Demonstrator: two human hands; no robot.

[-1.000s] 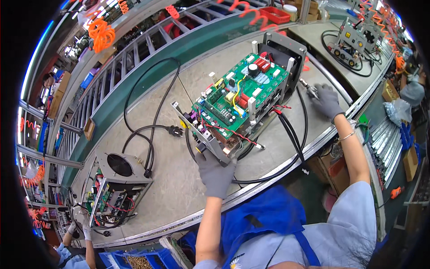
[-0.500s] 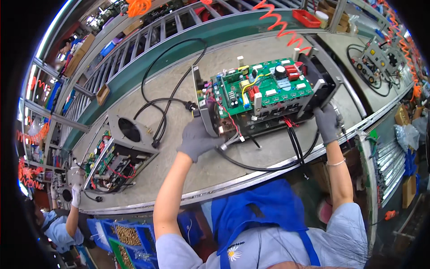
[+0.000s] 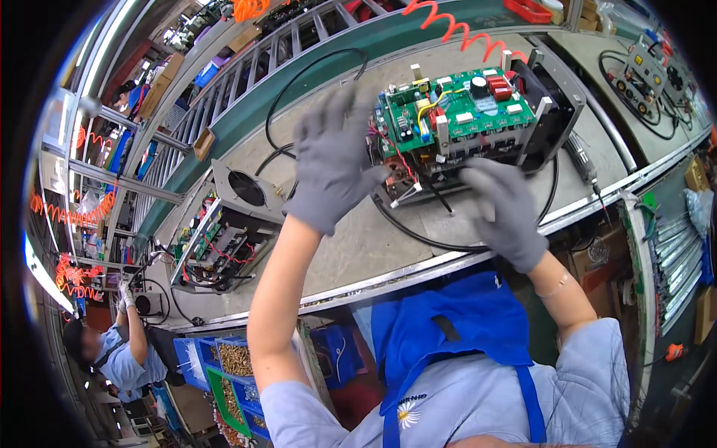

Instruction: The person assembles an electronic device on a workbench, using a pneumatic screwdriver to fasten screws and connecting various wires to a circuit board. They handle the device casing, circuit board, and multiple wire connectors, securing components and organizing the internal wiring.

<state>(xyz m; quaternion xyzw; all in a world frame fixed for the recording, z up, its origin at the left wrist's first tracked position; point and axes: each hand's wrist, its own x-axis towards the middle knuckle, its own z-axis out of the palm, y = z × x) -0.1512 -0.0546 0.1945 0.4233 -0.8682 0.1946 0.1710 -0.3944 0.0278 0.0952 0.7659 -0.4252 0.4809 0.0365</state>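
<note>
In front of me on the bench stands an open-framed electrical unit with a green circuit board on top and a black fan housing at its right end. My left hand, grey-gloved, is raised at the unit's left end with fingers spread, holding nothing; it covers that end panel. Close to the unit's front side is my right hand, also gloved, its fingers smeared by motion. Whether it grips anything cannot be made out. A thick black cable curves along the bench below the unit. A white connector hangs from a red wire.
A power screwdriver lies right of the unit. Similar units stand at left and far right. Blue bins with small brass-coloured parts sit below the bench. A co-worker works at far left. Red coiled hose hangs overhead.
My left hand has lifted off the unit's lower left end and opened. My right hand has moved left from the fan end to the front. The dangling black leads there no longer show.
</note>
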